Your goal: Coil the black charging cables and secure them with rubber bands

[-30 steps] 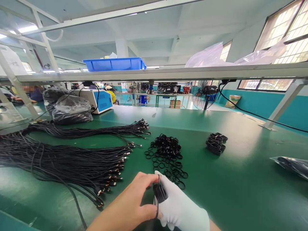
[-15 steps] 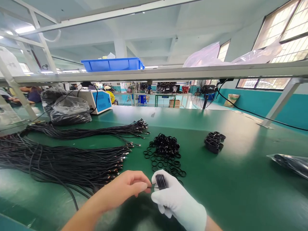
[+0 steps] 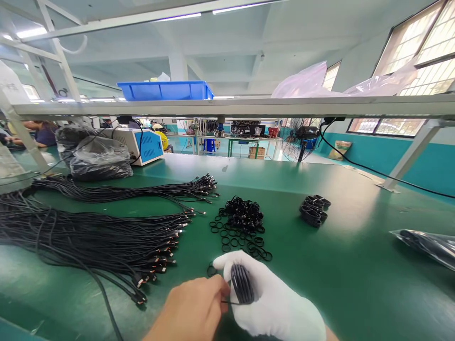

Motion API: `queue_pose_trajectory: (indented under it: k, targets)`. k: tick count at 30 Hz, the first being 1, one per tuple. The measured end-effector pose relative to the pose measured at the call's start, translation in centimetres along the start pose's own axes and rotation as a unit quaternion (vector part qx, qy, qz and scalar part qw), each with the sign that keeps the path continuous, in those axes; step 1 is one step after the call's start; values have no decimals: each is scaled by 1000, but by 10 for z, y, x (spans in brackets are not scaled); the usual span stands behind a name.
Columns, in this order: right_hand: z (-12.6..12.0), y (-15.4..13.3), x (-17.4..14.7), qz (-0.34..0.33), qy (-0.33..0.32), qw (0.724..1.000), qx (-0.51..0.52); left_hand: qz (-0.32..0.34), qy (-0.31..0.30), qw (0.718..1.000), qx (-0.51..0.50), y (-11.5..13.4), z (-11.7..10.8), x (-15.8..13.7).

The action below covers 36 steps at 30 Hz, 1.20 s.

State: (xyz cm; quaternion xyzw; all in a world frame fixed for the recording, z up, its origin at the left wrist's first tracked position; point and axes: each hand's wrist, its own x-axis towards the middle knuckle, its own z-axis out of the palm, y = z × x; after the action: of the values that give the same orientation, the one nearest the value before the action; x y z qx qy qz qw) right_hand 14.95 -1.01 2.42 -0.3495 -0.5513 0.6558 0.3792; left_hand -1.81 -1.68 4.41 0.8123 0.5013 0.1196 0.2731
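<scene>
My right hand (image 3: 263, 298), in a white glove, is closed around a coiled black cable (image 3: 242, 284) whose loops lie side by side across the fingers. My bare left hand (image 3: 199, 303) is right beside it, its fingers pinched on a thin black length that runs to the coil. The left fingertips are partly hidden behind the hand. Just beyond both hands lies a heap of small black rings (image 3: 245, 215), with several loose ones spread toward me. One single ring (image 3: 212, 270) lies by the gloved thumb.
Long black cables (image 3: 106, 237) with metal plugs cover the left of the green table (image 3: 355, 265). Coiled cables (image 3: 314, 210) and a plastic-bagged bundle (image 3: 426, 244) lie to the right. A blue-and-white machine (image 3: 147, 146) and black bags (image 3: 101, 158) stand back left, under a shelf (image 3: 249, 108).
My left hand has come lower and turned its back up. The coil in my right glove shows more fully, with the glove rotated and nearer to me.
</scene>
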Motion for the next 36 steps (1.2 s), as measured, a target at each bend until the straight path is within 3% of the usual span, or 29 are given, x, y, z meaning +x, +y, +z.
queue_pose_trajectory:
  k: [3,7,12,18,20,24,25,27,29,31,34,36]
  targets:
    - [3,7,1,-6,-35,993,113,-43,-48,996,-65,-6,-8,13]
    - [-2,15,8,-29,-108,961,251,-15,-15,966,-258,-10,-18,16]
    - [-7,21,11,-45,-158,944,288,-1,56,920,-387,-1,-11,18]
    - [-6,27,11,-29,-137,948,285,-36,90,869,-484,1,16,34]
    - [-8,25,12,-17,-135,949,283,-47,107,877,-467,-1,16,32]
    - [-11,22,11,22,-144,949,281,-31,177,942,-285,0,-7,21]
    - [-11,21,10,40,-156,946,281,-9,171,954,-246,1,-15,19]
    - [-11,21,8,81,-182,937,288,42,96,972,-210,4,-29,18]
    - [-8,21,7,103,-197,927,303,64,6,975,-213,4,-40,22]
    - [-4,19,7,83,-172,923,334,48,-39,968,-243,1,-44,29]
    - [6,14,12,25,-89,936,340,-6,-45,951,-307,-6,-40,41]
    - [12,12,17,9,-17,968,251,-44,-29,943,-329,-10,-32,47]
